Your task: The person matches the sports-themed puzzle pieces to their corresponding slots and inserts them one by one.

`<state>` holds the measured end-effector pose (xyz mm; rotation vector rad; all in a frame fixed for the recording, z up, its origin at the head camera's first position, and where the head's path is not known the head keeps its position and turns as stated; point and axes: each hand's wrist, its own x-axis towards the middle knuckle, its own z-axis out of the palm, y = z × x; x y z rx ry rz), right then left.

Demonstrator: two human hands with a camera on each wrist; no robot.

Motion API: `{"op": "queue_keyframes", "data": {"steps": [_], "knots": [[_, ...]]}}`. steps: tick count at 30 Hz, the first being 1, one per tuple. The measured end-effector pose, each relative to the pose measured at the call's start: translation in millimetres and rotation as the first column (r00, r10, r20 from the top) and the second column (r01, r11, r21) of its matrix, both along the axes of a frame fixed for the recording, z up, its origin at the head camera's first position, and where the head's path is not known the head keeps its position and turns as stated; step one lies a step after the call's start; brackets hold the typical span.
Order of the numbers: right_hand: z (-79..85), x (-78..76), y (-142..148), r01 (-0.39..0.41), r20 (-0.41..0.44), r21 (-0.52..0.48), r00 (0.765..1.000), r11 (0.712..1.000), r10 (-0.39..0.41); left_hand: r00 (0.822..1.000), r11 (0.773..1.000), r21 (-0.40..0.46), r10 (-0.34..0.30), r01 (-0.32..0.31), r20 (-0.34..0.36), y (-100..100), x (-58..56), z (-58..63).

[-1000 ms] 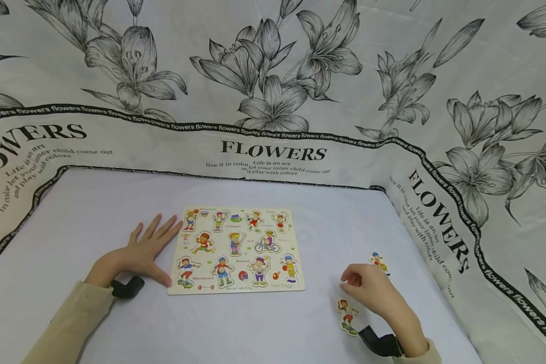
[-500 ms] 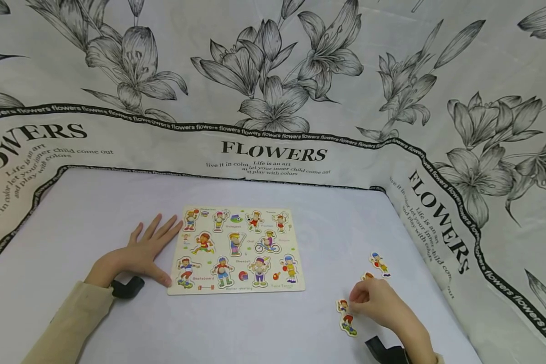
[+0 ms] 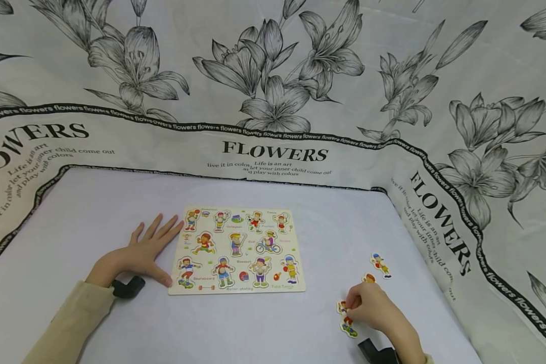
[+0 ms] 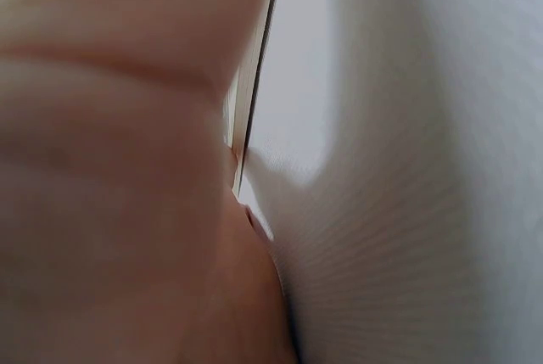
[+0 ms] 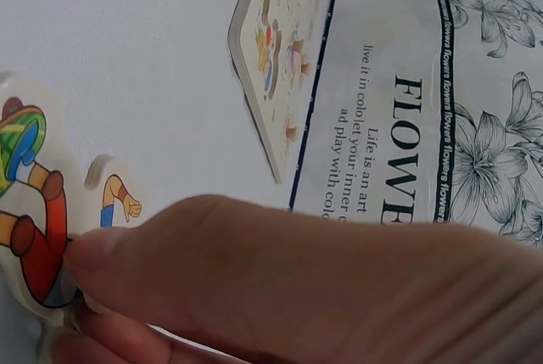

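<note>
In the head view, a wooden puzzle board (image 3: 250, 247) with cartoon sports figures lies on the white cloth. My left hand (image 3: 138, 258) rests at its left edge, fingers spread, fingertips and thumb at the rim. Over on the right, my right hand (image 3: 373, 306) pinches a skateboarder puzzle piece (image 3: 348, 327), which partly hides behind the fingers. The right wrist view gives the thumb (image 5: 127, 262) against the printed face of that skateboarder piece (image 5: 38, 220), with fingers curled on its other side. Mostly palm fills the left wrist view, beside the board's edge (image 4: 246, 101).
A blue-capped figure piece (image 3: 380, 265) lies beyond my right hand. Another piece (image 3: 368, 278) pokes out just behind the knuckles, mostly hidden. A flower-printed cloth (image 3: 273, 151) rises behind the white surface and along its sides.
My right hand has moved down toward the near side and now pinches the skateboarder piece. Part of another piece behind it has come into sight. The left hand stays put.
</note>
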<state>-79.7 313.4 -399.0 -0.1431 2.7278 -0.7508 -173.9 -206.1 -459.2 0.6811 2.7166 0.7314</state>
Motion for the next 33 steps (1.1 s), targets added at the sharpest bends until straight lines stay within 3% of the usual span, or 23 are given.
{"op": "queue_keyframes", "data": {"steps": [11, 24, 33], "knots": [[-3.9, 1.3, -2, 0.021, -0.042, 0.039, 0.999, 0.999, -0.02, 1.0, 1.0, 0.01, 0.0, 0.0, 0.001, 0, 0.5, 0.0], [3.0, -0.5, -8, 0.077, 0.016, 0.081, 0.997, 0.994, -0.078, 1.0, 1.0, -0.014, 0.003, -0.003, -0.005, 0, -1.2, -1.6], [11.0, -5.4, -10, 0.026, -0.001, 0.051, 1.0, 0.998, -0.026, 1.0, 1.0, -0.023, 0.001, -0.001, -0.002, 0, -1.8, -1.8]]}}
